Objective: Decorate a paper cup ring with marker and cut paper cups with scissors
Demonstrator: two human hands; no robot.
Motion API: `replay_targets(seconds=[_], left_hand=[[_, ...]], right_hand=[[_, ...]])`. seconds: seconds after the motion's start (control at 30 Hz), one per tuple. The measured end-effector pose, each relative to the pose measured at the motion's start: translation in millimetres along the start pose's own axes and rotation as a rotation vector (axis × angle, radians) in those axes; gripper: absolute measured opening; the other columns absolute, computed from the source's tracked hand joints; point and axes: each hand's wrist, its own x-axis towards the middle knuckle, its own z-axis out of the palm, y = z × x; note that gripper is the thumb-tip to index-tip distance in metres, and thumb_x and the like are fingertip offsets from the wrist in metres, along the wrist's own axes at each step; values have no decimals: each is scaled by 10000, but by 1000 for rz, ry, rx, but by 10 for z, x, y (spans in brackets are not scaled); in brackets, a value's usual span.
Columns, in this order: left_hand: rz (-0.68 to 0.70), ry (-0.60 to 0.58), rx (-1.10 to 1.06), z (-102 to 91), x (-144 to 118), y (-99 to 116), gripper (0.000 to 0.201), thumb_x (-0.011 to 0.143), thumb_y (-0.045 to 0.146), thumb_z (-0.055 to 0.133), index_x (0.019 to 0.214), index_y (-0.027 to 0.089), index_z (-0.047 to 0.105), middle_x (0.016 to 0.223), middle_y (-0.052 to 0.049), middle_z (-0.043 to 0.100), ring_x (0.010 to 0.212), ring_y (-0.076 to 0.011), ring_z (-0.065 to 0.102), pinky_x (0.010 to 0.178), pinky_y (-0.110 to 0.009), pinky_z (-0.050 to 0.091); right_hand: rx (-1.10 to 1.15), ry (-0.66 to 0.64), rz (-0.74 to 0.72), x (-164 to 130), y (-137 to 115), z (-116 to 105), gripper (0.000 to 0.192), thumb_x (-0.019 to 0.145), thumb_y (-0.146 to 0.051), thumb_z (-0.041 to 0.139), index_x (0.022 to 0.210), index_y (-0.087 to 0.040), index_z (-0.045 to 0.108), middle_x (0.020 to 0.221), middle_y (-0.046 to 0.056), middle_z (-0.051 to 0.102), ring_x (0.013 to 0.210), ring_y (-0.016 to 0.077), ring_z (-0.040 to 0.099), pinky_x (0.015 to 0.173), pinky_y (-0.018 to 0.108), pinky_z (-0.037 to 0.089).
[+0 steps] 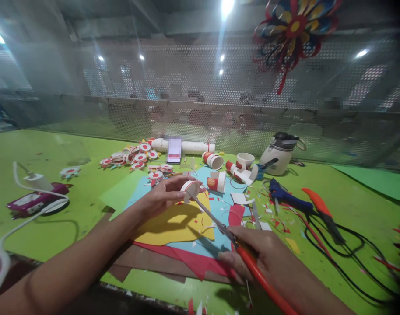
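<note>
My left hand [167, 192] holds a cut-down white paper cup [192, 188] by its side, with the round opening turned toward me. My right hand [255, 253] is closed on the red handles of a pair of scissors [224, 229]. The scissor blades point up and left, and their tips meet the cup's near edge. Whether the blades are apart cannot be made out. Beneath both hands lie yellow paper [177, 223], light blue paper and red paper. Just beyond, a red and white paper cup [217, 181] lies on its side.
Red and white paper discs [141, 157] are piled at the back left, near a propped phone [174, 150]. A blue glue gun [288, 197], an orange-handled cutter [323, 214] and black cable lie right. A power strip [39, 199] with white cord sits left. Scraps litter the green table.
</note>
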Motion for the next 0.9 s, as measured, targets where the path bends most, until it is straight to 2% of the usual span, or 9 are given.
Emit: replay_targets(seconds=[0.27, 0.63, 0.9], left_hand=[[27, 18, 17, 35, -2, 39, 444, 725, 216, 758, 1159, 194, 667, 1268, -149, 641, 1154, -321, 596, 954, -451, 466], [31, -4, -35, 65, -15, 56, 417, 741, 160, 729, 1153, 191, 671, 1238, -125, 665, 1128, -299, 625, 926, -399, 496], [32, 14, -17, 69, -8, 69, 434, 716, 167, 746, 1145, 192, 683, 1236, -125, 666, 1138, -302, 616, 933, -403, 489]], right_hand=[[26, -48, -47, 6, 38, 5, 447, 907, -597, 458, 767, -193, 588, 690, 5, 617, 602, 132, 519, 523, 249, 329], [23, -22, -37, 13, 24, 19, 403, 909, -573, 475, 795, -201, 581, 706, -3, 615, 612, 126, 512, 523, 242, 326], [39, -14, -24, 9, 34, -16, 359, 900, -551, 508, 819, -221, 622, 722, -11, 647, 618, 126, 528, 537, 233, 346]])
